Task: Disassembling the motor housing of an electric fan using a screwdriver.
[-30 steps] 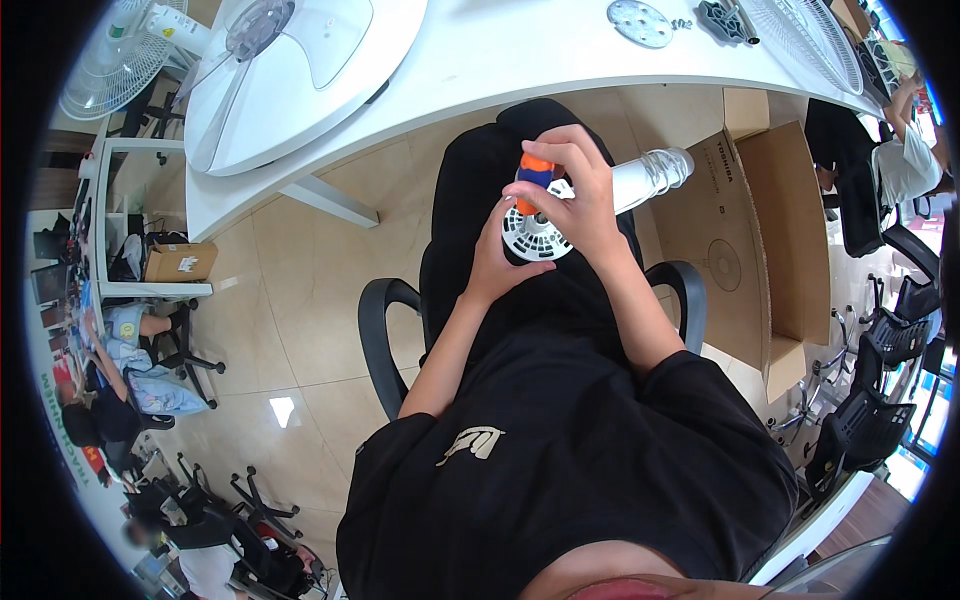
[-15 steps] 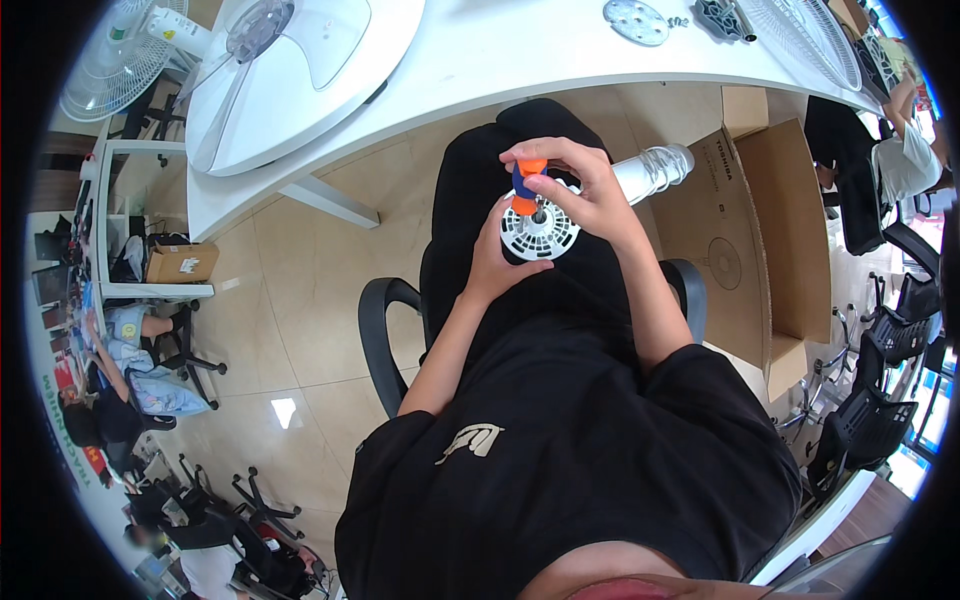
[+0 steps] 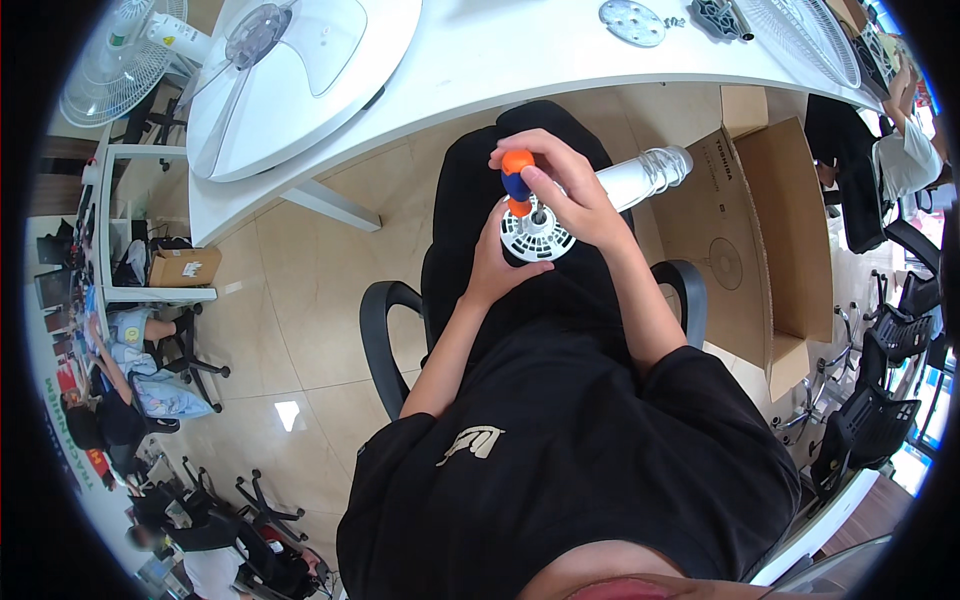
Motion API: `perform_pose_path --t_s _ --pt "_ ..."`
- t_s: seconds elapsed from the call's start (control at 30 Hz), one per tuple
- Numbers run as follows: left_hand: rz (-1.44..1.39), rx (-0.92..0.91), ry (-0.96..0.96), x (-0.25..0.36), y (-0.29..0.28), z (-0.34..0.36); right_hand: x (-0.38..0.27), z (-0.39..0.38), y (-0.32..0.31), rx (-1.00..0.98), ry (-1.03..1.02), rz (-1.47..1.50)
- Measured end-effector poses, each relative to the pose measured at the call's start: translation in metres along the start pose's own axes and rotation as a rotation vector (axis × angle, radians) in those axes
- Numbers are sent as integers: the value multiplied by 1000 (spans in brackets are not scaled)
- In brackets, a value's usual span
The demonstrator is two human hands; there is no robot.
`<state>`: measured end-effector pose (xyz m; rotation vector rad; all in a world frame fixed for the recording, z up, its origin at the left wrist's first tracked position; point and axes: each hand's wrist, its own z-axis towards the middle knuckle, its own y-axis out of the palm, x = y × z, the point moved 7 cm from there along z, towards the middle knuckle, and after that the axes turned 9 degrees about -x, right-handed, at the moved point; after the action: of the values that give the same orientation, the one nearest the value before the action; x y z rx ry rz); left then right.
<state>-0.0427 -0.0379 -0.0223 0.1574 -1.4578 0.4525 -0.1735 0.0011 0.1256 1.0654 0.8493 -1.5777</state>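
My left hand (image 3: 494, 268) is wrapped round the white slotted motor housing (image 3: 541, 243) of a fan, over my lap. In my right hand (image 3: 577, 196) is a screwdriver (image 3: 517, 184) with an orange and blue handle. Its handle stands above the housing's left rear edge; my fingers hide part of it, and I cannot make out where its tip sits. From the housing a white fan neck (image 3: 630, 182) extends to the right, with a pale cord (image 3: 668, 168) wound about its end.
On the white table (image 3: 480, 75) ahead lie a clear fan blade (image 3: 315, 45), a round metal plate (image 3: 633, 22), a grey bracket-like part (image 3: 718, 18) and a fan grille (image 3: 812, 38). An open cardboard box (image 3: 735, 240) stands right of my chair (image 3: 378, 325). Other people sit farther off.
The top of the screwdriver handle has tilted slightly left and toward me, and my right fingers have shifted on it. My left hand keeps its hold on the housing.
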Motion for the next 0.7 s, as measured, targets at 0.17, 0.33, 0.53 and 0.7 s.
perform_pose_path --t_s 0.17,0.33,0.53,0.7 --pt "77 -10 8 -7 -1 -1 -15 -1 5 66 -173 -468" --pt "-18 -31 -28 0 1 1 -7 4 7 8 -65 -232" --pt "70 -11 -10 -13 -1 -4 -13 5 8 55 -194 -341" --pt "24 -3 -9 -5 0 -1 4 2 -4 104 -2 -107"
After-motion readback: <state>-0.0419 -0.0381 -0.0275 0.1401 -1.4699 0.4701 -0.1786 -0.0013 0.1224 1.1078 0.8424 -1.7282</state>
